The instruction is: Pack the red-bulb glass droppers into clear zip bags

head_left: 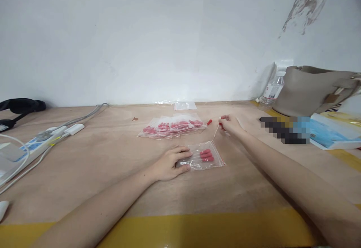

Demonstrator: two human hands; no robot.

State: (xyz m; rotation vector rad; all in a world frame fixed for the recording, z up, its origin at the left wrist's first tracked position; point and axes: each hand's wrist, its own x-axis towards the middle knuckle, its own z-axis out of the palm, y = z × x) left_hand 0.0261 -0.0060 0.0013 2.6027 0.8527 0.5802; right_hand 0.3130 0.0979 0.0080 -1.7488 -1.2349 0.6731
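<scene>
A clear zip bag [194, 161] lies flat on the table with several red-tipped sticks inside. My left hand [170, 164] holds its left end, fingers along the upper edge and thumb along the lower. Beyond the bag's right side, my right hand [229, 124] pinches a thin white stick [216, 132]; a bit of red shows at the fingers, and the grip partly hides it. Left of that hand is a loose red tip [209, 122], by the edge of a pile of filled zip bags [172, 127].
At the back lie flat clear bags [185, 106] against the wall. A power strip [36, 142] with cables and black headphones [21, 107] occupy the left. On the right are a plastic bottle [273, 90], a grey-beige handbag [307, 90] and a blue packet [324, 133].
</scene>
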